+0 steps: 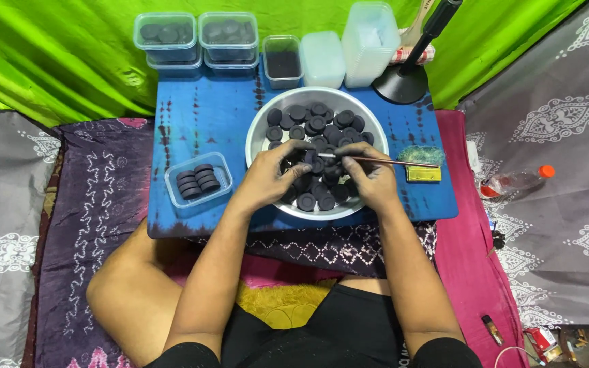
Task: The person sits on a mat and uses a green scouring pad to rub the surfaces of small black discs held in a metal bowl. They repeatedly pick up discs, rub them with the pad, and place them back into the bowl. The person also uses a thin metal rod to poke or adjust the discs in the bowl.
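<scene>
My left hand pinches a dark disc over the metal bowl; right hand pinches a thin stick, long axis pointing left at it.

A single head-worn camera looks steeply down from above the seated person, facing forward over the lap toward the green backdrop. It sits close enough that the blue worktop fills the middle of the frame, backdrop beyond it, the person's knees nearest the lens.

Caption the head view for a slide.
Both hands, left hand and right hand, work a thin brush over black discs in a metal bowl.
</scene>
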